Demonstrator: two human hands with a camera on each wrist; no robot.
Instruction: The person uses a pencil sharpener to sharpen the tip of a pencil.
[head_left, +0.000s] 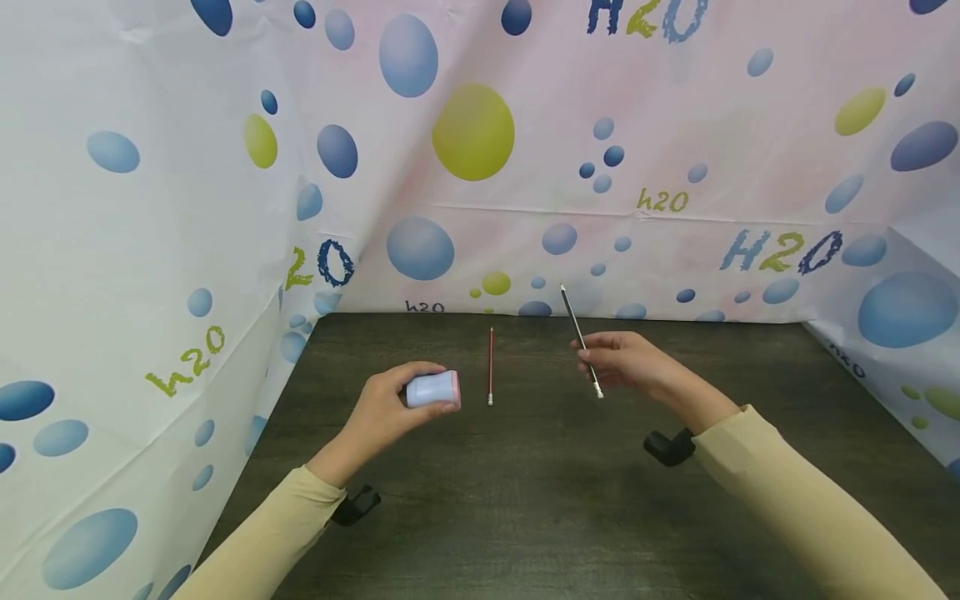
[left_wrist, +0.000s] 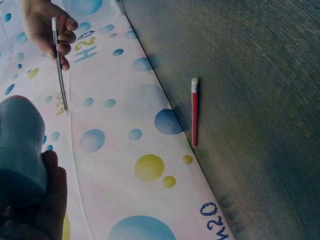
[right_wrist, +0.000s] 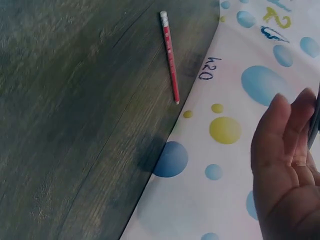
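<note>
My left hand (head_left: pixel 381 410) grips a small pale-blue waisted cylinder (head_left: pixel 431 390) with a pink rim, lying sideways, its pink end turned right. In the left wrist view the same cylinder (left_wrist: pixel 20 150) fills the lower left. Raised over the table at the right, my right hand (head_left: pixel 626 360) pinches a dark pencil (head_left: pixel 576 323) around its lower half. The pencil's white eraser end points down toward me and its tip points up and away. Between the hands a red pencil (head_left: pixel 491 367) lies on the table, eraser end nearer me; neither hand touches it.
The dark wood-grain table (head_left: pixel 510 500) meets a white sheet (head_left: pixel 660 275) with printed bubbles at its back edge. More of this sheet rises on the left and right sides. Black camera mounts (head_left: pixel 669 447) sit under both wrists.
</note>
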